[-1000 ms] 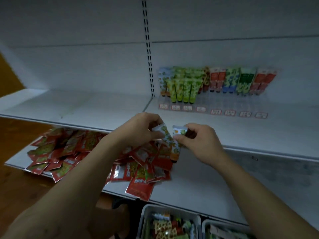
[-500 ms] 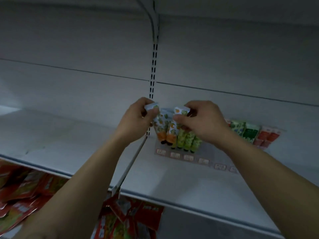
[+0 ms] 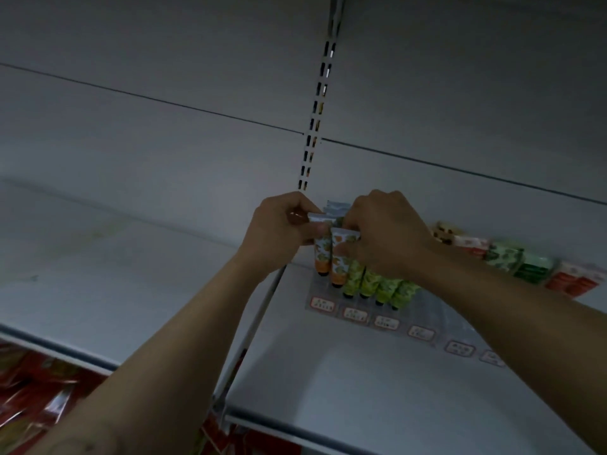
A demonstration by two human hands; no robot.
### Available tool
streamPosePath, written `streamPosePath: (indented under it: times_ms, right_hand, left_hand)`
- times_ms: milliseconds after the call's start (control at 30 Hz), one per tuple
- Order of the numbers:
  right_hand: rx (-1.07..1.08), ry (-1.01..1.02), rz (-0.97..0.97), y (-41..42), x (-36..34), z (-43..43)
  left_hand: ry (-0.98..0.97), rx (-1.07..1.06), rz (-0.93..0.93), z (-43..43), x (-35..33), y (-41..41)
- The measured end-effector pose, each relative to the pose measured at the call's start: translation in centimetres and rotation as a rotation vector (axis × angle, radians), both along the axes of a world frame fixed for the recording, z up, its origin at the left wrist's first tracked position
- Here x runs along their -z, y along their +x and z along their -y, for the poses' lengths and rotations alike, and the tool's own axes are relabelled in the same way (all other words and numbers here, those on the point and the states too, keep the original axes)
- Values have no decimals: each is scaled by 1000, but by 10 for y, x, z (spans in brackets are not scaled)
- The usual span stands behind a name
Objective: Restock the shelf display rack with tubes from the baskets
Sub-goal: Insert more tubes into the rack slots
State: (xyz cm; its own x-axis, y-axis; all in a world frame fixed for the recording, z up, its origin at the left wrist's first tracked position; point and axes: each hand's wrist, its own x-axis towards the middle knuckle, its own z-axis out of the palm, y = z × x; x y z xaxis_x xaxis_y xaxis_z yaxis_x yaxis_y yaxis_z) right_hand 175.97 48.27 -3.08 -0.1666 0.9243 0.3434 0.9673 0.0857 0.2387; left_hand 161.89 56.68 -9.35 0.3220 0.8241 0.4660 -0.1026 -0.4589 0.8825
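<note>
so, two orange-printed tubes are being held at the far-left end of the display rack [image 3: 437, 311]. the left tube [image 3: 322, 256] is pinched by its flat crimped top in the left hand [image 3: 282, 231], and the right tube [image 3: 340, 267] is pinched the same way in the right hand [image 3: 387, 234]. both hands are closed round those top ends.

the tubes hang side by side with the long axis roughly upright, caps pointed down and slightly toward the near side, just left of the green tubes [image 3: 377, 285] already seated in the rack. the open slots look to be right under the caps, behind the leftmost price labels [image 3: 355, 314], so a short push down along each tube's own axis is probably what's called for. the end slot is closer to the left hand. whether the caps are touching the rack can't be told.
</note>
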Motion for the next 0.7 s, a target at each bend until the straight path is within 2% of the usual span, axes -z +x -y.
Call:
streamPosePath:
  times_ms: [133,300,533,600,700]
  right_hand:
    - [-11,18,19,3,7,0]
    - [-44,10,30,4,16,6]
    - [3,45,-54,4,27,-8]
    - [4,29,-108,4,28,-13]
    - [-6,46,-83,6,29,-19]
  left_hand:
    - [41,11,-29,-1,10,1]
    - [137,-80,-143,2,18,-1]
    - [237,-155,-276,4,16,1]
    - [254,-180,-276,4,18,3]
    - [257,-207,-261,5,22,3]
